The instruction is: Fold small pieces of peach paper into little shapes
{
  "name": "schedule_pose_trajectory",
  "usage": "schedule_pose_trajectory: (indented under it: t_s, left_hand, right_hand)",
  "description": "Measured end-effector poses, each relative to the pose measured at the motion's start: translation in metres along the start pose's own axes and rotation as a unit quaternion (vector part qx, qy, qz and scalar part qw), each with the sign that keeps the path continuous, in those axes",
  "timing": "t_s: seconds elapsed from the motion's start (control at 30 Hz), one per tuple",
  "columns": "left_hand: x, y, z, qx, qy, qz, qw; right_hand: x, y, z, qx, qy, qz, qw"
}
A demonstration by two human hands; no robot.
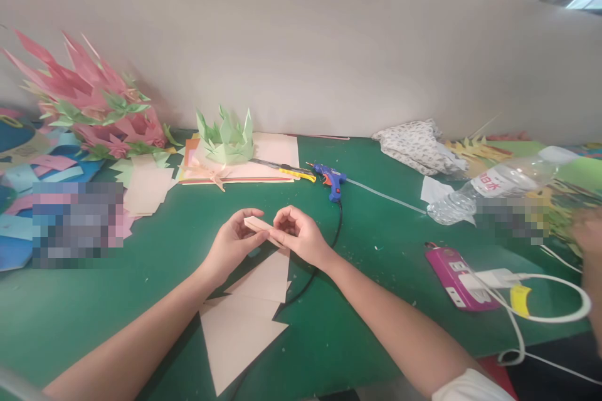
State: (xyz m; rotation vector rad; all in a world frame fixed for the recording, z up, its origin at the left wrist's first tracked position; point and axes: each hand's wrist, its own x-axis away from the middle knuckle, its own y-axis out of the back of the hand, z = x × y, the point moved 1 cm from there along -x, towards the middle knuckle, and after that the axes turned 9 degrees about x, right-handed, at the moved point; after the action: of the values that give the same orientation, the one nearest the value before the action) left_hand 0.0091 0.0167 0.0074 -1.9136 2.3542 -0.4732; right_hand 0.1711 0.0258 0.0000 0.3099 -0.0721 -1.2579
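My left hand [234, 237] and my right hand [300, 235] meet over the middle of the green table [376, 244]. Both pinch a small folded strip of pale peach paper [258, 224], the left at its near end and the right at its far end. The fingers of both hands are curled round it. Under my wrists lie several flat peach paper triangles [244, 319] on the table.
A blue glue gun [332, 178] with a black cord and a yellow utility knife [296, 171] lie beyond my hands. A green paper crown [226, 138] sits on coloured sheets; a pink paper flower [94, 100] is far left. A water bottle [493, 191], pink power strip [458, 277] and white cables lie right.
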Motion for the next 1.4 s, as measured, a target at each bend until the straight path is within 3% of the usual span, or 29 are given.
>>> schedule_pose_trajectory:
  t_s: [0.13,0.4,0.83,1.17,1.4]
  left_hand:
    - [0.000,-0.003,0.001,0.031,-0.009,-0.006,0.999]
    - [0.002,-0.007,-0.001,0.048,0.014,0.014,0.999]
    - [0.000,-0.006,0.001,0.068,-0.070,-0.011,0.995]
    - [0.000,-0.007,0.000,0.064,-0.085,-0.032,0.994]
    - [0.000,-0.009,0.005,0.037,-0.159,-0.051,0.985]
  right_hand:
    - [0.001,-0.002,0.002,-0.014,-0.006,0.010,1.000]
    - [0.001,-0.001,0.008,-0.049,-0.013,-0.047,0.998]
    - [0.000,-0.009,0.000,-0.123,-0.078,0.011,0.989]
    - [0.004,-0.009,0.000,-0.046,-0.084,0.061,0.994]
    - [0.004,-0.007,0.002,0.040,-0.034,0.063,0.997]
